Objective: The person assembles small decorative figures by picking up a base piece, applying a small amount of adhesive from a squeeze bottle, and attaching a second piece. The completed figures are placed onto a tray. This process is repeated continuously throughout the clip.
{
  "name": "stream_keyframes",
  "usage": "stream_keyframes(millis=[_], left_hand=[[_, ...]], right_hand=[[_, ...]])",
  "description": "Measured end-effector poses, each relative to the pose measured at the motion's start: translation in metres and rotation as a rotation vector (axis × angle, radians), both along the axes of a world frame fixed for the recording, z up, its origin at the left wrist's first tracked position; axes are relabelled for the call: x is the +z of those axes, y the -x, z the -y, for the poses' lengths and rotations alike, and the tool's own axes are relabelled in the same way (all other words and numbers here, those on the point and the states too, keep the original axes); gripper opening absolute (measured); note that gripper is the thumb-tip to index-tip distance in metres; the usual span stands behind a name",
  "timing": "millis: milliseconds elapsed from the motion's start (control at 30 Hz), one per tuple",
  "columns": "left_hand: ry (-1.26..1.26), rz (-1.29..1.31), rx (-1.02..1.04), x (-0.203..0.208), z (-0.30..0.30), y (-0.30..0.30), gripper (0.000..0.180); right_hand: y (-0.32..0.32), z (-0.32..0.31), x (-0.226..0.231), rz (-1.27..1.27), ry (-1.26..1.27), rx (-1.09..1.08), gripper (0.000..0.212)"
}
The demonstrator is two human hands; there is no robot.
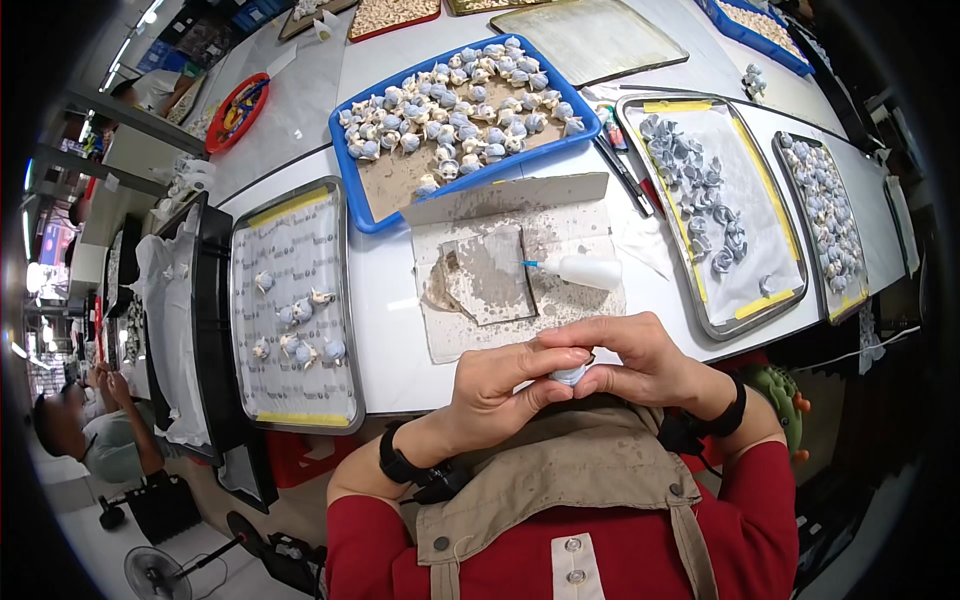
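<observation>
**Small grey-blue piece in hand, plenty apparently left**

Both hands, left (490, 385) and right (645, 355), grasp the small grey-blue piece (569, 375) by the fingertips, above the apron (560, 475). From there, a few blue-and-cream figurines (297, 312) at nine o'clock seem finished; curled grey-blue parts (700, 175) at one and the crowded blue tray (540, 153) at eleven suggest much remains.

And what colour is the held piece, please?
The held piece shows pale blue, best in the head view.

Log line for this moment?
left hand: holding blue piece | right hand: holding blue piece | white bottle: lying on cardboard | blue tray: holding figurines
</observation>
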State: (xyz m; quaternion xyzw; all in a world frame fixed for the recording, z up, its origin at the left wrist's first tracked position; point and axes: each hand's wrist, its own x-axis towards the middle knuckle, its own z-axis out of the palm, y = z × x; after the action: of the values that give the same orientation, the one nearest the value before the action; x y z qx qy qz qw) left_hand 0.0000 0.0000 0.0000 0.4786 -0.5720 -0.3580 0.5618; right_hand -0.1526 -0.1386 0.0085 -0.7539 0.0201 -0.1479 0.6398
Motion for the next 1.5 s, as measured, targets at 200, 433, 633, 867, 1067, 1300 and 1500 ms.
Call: stream_keyframes(millis=[200,433,633,867,1067,1300,1500], left_hand=[[0.042,-0.097,-0.030,-0.005,-0.001,0.000,0.022],[-0.191,-0.119,-0.081,0.005,-0.016,-0.018,0.026],[-0.308,0.777,0.735,0.023,-0.047,-0.130,0.024],[-0.520,1.240,0.731,0.014,-0.009,-0.196,0.019],[-0.549,0.952,0.478,-0.028,0.113,-0.181,0.019],[-0.360,0.863,0.529,-0.034,0.093,-0.191,0.026],[-0.293,0.567,0.668,-0.032,0.032,-0.181,0.025]], right_hand=[[-0.006,0.003,0.005,0.000,0.065,0.014,0.041],[-0.014,-0.011,-0.006,-0.013,0.067,-0.002,0.040],[-0.016,0.001,-0.008,-0.057,0.141,-0.248,0.031],[0.000,0.018,-0.025,-0.159,0.232,-0.509,0.012],[-0.011,0.025,-0.027,-0.118,0.517,-0.639,0.018],[-0.006,0.038,-0.040,-0.197,0.600,-0.605,0.036],[-0.008,0.040,-0.049,-0.240,0.541,-0.518,0.033]])
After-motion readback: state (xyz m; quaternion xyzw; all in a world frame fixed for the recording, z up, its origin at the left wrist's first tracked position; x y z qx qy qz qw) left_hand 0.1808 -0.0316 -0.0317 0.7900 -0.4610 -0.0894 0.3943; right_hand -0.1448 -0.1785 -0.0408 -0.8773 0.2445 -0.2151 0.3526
